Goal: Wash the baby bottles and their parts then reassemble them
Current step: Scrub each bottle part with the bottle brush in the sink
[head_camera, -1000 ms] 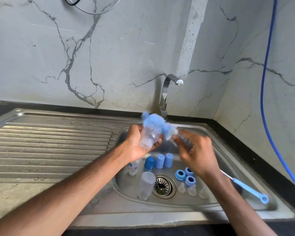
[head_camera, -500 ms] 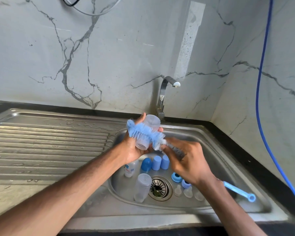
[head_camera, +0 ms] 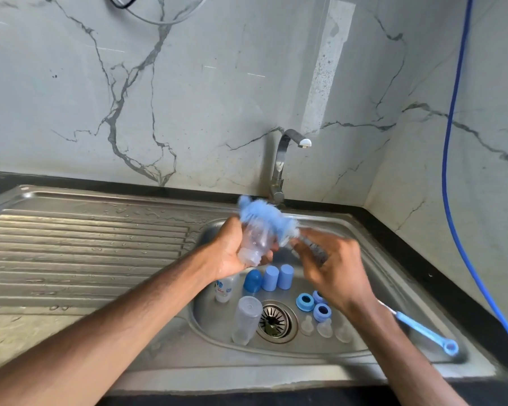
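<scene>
Left hand (head_camera: pixel 232 254) grips the clear baby bottle (head_camera: pixel 254 243) above the sink (head_camera: pixel 393 288), with fingers and thumb wrapped round its body. The bottle's long axis is tilted: the neck points down toward the person, the base up and away toward the tap (head_camera: pixel 280 162). The blue bristle head of the bottle brush (head_camera: pixel 264 213) lies against the base. Right hand (head_camera: pixel 335 268), motion-blurred, curls its fingers round the brush stem. In the basin, the printed bottle (head_camera: pixel 225 288) carries blue lettering, too small to read.
</scene>
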Tool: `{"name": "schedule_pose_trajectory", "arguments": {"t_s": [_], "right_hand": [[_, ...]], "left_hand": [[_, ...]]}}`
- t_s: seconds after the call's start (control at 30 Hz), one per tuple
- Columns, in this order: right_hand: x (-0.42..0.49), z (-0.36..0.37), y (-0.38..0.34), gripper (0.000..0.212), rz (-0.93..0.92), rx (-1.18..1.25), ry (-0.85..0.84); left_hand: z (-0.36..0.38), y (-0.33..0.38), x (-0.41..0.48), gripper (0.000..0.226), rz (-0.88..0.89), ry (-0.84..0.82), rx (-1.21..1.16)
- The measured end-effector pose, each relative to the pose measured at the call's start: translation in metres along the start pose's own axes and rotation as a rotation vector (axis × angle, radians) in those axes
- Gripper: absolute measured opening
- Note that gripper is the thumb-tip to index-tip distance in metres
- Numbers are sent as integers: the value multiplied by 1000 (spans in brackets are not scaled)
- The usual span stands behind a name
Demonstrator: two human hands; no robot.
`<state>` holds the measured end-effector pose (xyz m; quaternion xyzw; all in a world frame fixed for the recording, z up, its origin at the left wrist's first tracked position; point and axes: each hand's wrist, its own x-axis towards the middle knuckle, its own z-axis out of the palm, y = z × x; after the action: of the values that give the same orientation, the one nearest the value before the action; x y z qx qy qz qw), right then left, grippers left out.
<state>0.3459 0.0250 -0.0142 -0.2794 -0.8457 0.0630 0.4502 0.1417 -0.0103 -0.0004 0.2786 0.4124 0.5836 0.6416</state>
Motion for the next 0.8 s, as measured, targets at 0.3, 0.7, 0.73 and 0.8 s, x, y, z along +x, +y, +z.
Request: {"name": "schedule_pose_trajectory", "arguments": {"t_s": [0.3, 0.7, 0.73, 0.8], "right_hand": [[-1, 0, -11, 16, -68, 45, -56], [-2, -3, -14, 17, -64, 91, -98], [1, -2, -11, 19, -42, 81, -95], [6, -1, -3, 21, 20, 45, -17]], "left_hand": [[-8, 0, 4, 58, -32, 24, -27], [-10, 4, 5, 62, 30, -20, -82], [-11, 8, 4, 61, 45, -20, -86], [-10, 10, 3, 58, 19, -45, -93]]}}
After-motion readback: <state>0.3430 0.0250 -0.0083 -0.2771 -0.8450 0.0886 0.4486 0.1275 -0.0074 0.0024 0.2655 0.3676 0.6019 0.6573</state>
